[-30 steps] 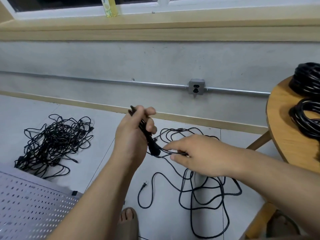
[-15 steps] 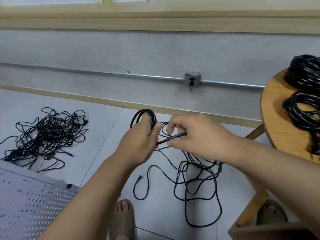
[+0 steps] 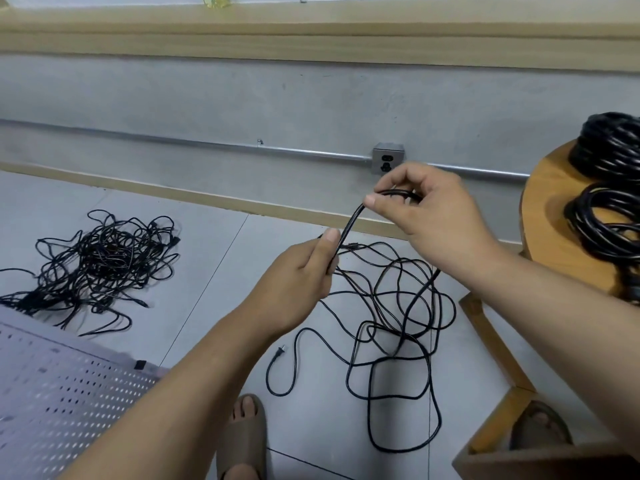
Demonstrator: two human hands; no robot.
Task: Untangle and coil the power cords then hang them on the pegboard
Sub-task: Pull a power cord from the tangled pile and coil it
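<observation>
Both hands (image 3: 363,244) hold cord (image 3: 349,225) between them.

We see the tangled pile (image 3: 100,268) on the floor (image 3: 214,306) at left, the pegboard (image 3: 62,393) nearer us, the loose cord (image 3: 391,323) at centre, and the coiled cords (image 3: 609,223) on the table (image 3: 547,209) at right.

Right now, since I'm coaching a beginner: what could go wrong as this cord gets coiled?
The cord held by the left hand and right hand trails into crossed loops on the floor; pulling could cinch a knot. A plug lies near the sandalled foot and might get stepped on.
</observation>
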